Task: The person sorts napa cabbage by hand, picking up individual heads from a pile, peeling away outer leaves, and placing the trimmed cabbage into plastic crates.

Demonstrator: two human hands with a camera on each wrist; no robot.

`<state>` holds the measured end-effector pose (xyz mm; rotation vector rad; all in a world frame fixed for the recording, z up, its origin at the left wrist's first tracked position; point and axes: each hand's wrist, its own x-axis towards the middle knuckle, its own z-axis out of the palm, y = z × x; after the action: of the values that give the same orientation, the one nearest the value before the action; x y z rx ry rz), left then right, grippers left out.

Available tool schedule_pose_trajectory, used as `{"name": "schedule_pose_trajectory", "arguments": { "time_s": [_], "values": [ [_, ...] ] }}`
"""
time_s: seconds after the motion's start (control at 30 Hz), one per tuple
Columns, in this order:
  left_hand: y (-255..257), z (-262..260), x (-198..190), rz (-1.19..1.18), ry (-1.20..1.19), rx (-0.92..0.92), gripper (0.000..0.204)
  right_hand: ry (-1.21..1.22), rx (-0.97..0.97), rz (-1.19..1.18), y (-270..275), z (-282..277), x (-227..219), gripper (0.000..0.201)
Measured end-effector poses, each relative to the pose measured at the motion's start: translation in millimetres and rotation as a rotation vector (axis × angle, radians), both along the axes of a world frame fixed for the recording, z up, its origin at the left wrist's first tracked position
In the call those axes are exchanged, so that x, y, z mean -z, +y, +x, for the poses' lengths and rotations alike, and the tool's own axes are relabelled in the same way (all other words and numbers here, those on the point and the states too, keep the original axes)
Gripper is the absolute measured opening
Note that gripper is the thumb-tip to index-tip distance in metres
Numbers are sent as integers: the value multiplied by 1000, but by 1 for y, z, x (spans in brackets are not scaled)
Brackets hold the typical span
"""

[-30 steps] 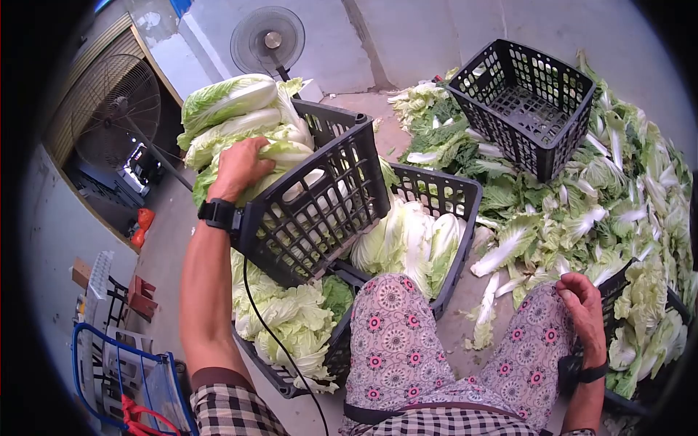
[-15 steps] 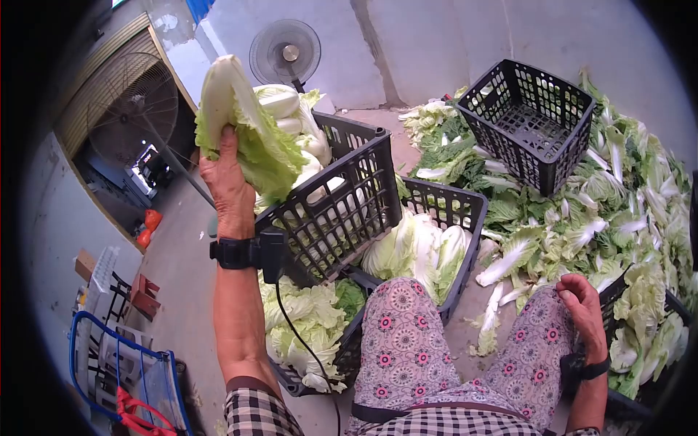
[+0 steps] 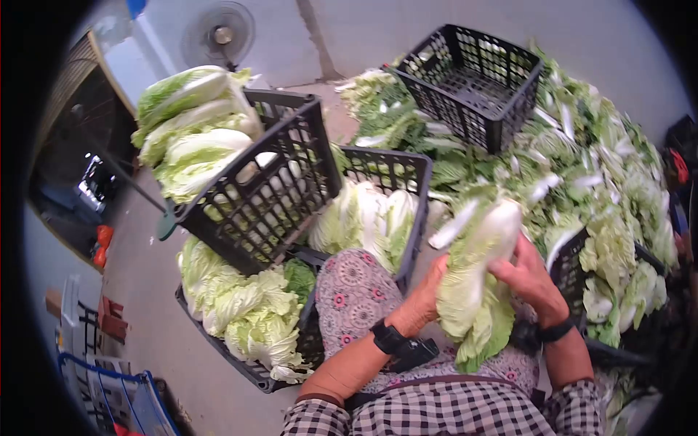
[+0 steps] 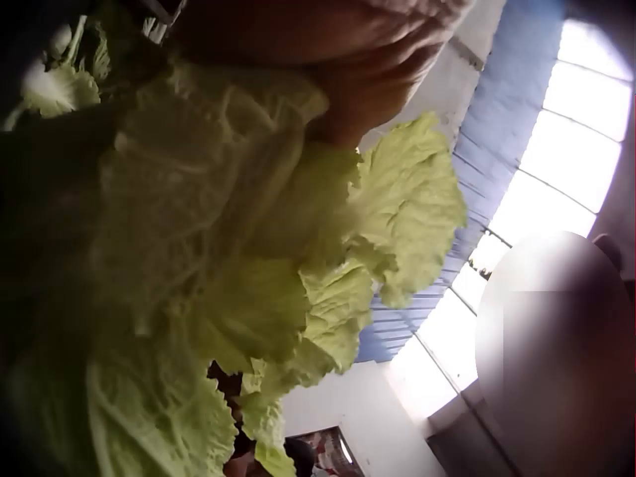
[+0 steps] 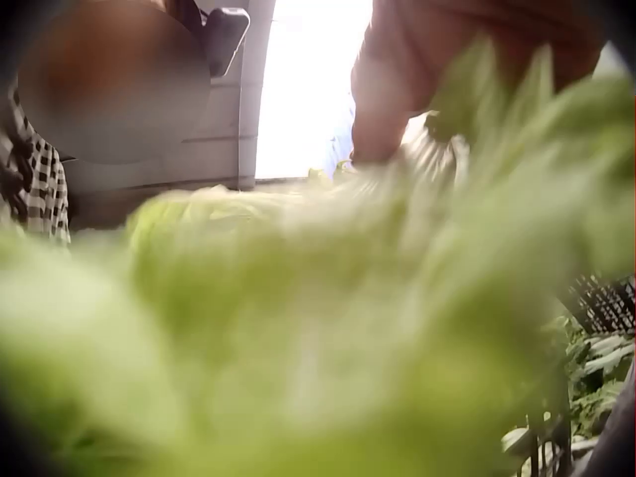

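In the head view a Chinese cabbage (image 3: 469, 291) stands tilted above the lap, its white base up and its green leaf ends down. My left hand (image 3: 427, 292) holds it from the left, fingers hidden behind the leaves. From the right, my right hand (image 3: 534, 282) grips it near the base, thumb across the front. Loose, frilly leaves (image 4: 338, 308) hang below the hand in the left wrist view. Blurred green leaves (image 5: 318, 328) fill most of the right wrist view.
A tilted black crate (image 3: 273, 200) heaped with cabbages rests on other crates at left. Below it, one crate (image 3: 218, 354) holds leafy heads; another (image 3: 420, 196) holds pale ones. An empty crate (image 3: 502, 109) sits on a pile of discarded leaves (image 3: 582, 160). A fan (image 3: 222, 36) stands behind.
My left hand took a cabbage from the heaped crate, lifted it, and brought it right to above the lap. My right hand left the knee and now holds the cabbage too.
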<state>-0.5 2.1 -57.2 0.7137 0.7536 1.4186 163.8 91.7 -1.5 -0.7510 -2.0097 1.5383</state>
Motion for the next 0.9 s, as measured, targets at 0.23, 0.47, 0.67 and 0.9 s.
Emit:
{"name": "schedule_pose_trajectory", "arguments": {
  "time_s": [0.23, 0.47, 0.67, 0.9],
  "values": [
    [12, -48, 5, -127, 266, -293, 58, 102, 99, -70, 7, -21, 22, 63],
    [14, -34, 9, 112, 361, -199, 62, 33, -142, 64, 3, -34, 35, 69],
    [12, -42, 8, 110, 157, -316, 48, -23, -123, 91, 8, -28, 46, 84],
    [12, -39, 2, 145, 119, -294, 68, -9, -132, -38, 9, -31, 49, 61]
  ]
}}
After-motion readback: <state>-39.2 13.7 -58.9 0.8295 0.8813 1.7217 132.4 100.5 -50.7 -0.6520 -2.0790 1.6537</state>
